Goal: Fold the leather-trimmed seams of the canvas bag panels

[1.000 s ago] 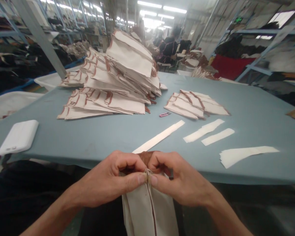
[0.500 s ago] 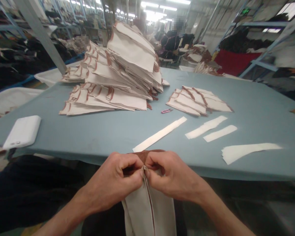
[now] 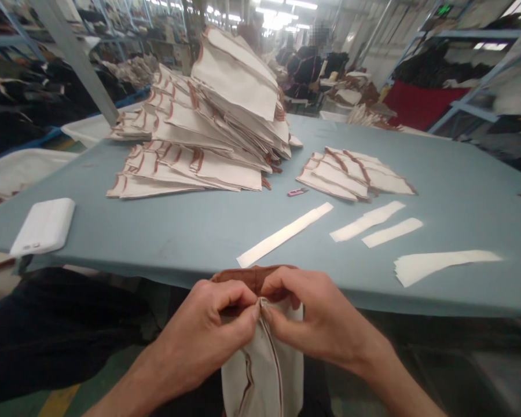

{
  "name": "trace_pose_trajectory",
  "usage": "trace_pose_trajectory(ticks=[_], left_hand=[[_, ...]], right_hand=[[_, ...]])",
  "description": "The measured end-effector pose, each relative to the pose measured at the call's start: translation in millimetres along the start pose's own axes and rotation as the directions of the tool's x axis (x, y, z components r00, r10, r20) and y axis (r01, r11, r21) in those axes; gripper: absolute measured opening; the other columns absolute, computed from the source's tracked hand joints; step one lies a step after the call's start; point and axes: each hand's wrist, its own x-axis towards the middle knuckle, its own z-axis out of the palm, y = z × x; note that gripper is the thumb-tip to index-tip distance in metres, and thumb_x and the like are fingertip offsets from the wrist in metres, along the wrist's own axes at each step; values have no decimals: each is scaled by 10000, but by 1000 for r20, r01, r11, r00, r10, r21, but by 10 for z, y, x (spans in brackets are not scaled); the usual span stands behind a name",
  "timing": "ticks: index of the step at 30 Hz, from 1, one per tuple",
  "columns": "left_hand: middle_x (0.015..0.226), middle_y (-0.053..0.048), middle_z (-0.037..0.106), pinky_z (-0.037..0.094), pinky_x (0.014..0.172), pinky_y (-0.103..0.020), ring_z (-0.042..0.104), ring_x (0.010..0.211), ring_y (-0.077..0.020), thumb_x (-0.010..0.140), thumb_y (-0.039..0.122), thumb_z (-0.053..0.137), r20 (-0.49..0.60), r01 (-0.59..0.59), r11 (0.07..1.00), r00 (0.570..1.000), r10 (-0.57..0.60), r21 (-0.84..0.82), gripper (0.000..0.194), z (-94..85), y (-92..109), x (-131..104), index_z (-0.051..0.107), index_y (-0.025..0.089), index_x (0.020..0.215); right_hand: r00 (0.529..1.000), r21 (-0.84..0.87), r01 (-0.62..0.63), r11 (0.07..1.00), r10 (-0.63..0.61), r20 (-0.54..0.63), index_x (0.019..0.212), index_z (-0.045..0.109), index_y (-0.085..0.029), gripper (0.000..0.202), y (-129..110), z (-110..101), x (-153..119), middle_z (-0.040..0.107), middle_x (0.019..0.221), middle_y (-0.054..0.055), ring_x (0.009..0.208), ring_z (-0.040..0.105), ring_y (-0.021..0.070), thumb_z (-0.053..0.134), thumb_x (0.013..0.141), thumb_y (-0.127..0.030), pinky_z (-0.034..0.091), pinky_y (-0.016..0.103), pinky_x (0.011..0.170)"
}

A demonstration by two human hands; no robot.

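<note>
A cream fabric piece (image 3: 264,370) with brown seam lines and a brown upper band hangs at the table's front edge, over my lap. My left hand (image 3: 219,315) pinches its top at the middle seam between thumb and forefinger. Right beside it, my right hand (image 3: 306,310) grips the other side of the same seam, the two thumbs almost meeting. Part of the brown band (image 3: 258,278) shows behind the fingers. What lies inside the pinch is too small to make out.
On the blue-green table (image 3: 156,237) stands a tall stack of cream pieces with brown edging (image 3: 238,81). A smaller pile (image 3: 356,174), pink thread snips (image 3: 297,191), pale strips (image 3: 286,234) and a white box-like object (image 3: 43,226) lie around. A person (image 3: 306,69) sits far behind.
Both hands keep hold of the seam top. My right forefinger has lifted slightly and the fingers are a bit looser. More of the brown band shows, and the hanging fabric has folded at left.
</note>
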Motion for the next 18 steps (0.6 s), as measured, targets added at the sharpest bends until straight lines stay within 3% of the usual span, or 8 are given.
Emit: trace_pose_trajectory(ticks=[3, 6, 8, 11, 13, 15, 18], left_hand=[[593, 44, 590, 336, 541, -202, 502, 558, -92, 852, 172, 524, -66, -109, 984, 991, 119, 141, 226, 40, 38, -23, 671, 165, 680], [609, 46, 614, 343, 566, -200, 525, 567, -85, 842, 142, 528, -121, -182, 958, 970, 212, 222, 213, 90, 54, -30, 657, 169, 674], [584, 47, 581, 337, 566, -205, 510, 561, -87, 828, 149, 524, -137, -168, 964, 971, 198, 207, 218, 109, 57, -23, 629, 166, 638], [572, 38, 530, 329, 549, -215, 471, 565, -102, 821, 216, 518, -106, -50, 996, 993, 57, 75, 234, 101, 24, 7, 620, 159, 619], [584, 35, 501, 320, 535, -217, 430, 569, -107, 818, 280, 524, -40, 46, 997, 998, -48, -62, 245, 78, -31, 31, 626, 152, 635], [578, 42, 458, 297, 518, -217, 377, 558, -103, 794, 330, 542, 64, 112, 972, 993, -100, -207, 249, 49, -97, 52, 611, 151, 635], [572, 56, 410, 263, 506, -212, 328, 547, -93, 764, 339, 557, 167, 152, 936, 981, -102, -317, 228, 5, -165, 69, 581, 156, 631]], right_hand=[[998, -166, 61, 984, -58, 25, 866, 685, -182, 91, -88, -79, -4, 749, 821, 9, 753, 661, 150, 643, 824, -112, 414, 268, 708], [999, -265, 17, 964, -9, 31, 784, 677, -186, 124, -146, -79, 3, 739, 763, 7, 700, 651, 153, 628, 785, -71, 376, 277, 657], [999, -241, -37, 970, 38, -1, 734, 637, -189, 117, -159, -39, 7, 703, 717, -3, 653, 611, 140, 616, 764, -78, 343, 271, 617], [989, -47, -145, 988, 143, -34, 702, 580, -197, 96, -130, 49, 5, 606, 635, -33, 582, 511, 112, 600, 756, -121, 314, 250, 569], [967, 162, -255, 953, 255, 18, 691, 556, -201, 87, -84, 104, -4, 548, 603, -46, 558, 463, 104, 594, 758, -161, 310, 234, 538], [929, 363, -369, 856, 346, 128, 700, 547, -201, 81, -29, 146, -19, 521, 606, -51, 551, 436, 97, 597, 763, -211, 306, 220, 514], [882, 540, -472, 697, 379, 280, 745, 546, -196, 96, 42, 179, -39, 483, 610, -66, 535, 380, 82, 606, 767, -267, 280, 206, 491]])
